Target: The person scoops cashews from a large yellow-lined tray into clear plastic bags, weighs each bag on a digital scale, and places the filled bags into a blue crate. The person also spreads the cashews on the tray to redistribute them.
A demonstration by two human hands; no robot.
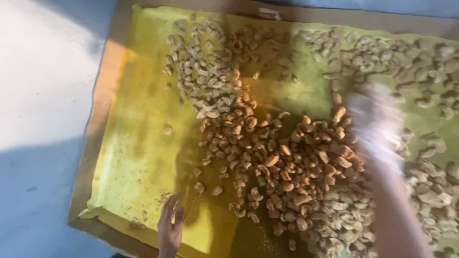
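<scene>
Cashew nuts (287,162) heaped on yellow sheet (138,143), left hand (169,229) open-fingered beside them, right hand (377,124) blurred over pile, grip unclear.

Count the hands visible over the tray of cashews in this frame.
2. The left hand rests at the tray's bottom edge on the yellow sheet. The right hand, motion-blurred, is over the cashews at right. No others show.

No packages, labels, signs or screens in view. Nothing printed anywhere, just loose goods spread out flat, no wrapping or box around them.
</scene>
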